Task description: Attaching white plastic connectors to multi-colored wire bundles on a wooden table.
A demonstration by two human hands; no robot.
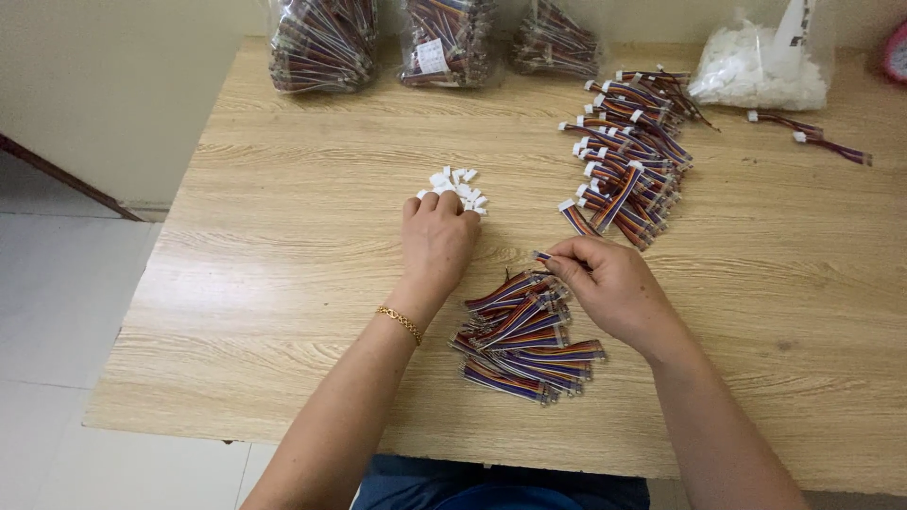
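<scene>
My left hand [436, 238] rests with its fingertips curled down onto a small heap of white plastic connector housings [460, 185] in the middle of the wooden table [283, 217]; whether it holds one is hidden. My right hand [609, 285] pinches one short multicoloured ribbon cable [546, 256] by its end, just above a pile of loose ribbon cables [524, 340] near the front edge. A gold bracelet [400, 323] sits on my left wrist.
A second pile of ribbon cables with white connectors fitted [628, 156] lies at the back right, with two strays [812, 137] further right. Three clear bags of cables [321, 42] and a bag of white housings [761, 66] line the back edge. Tiled floor is at left.
</scene>
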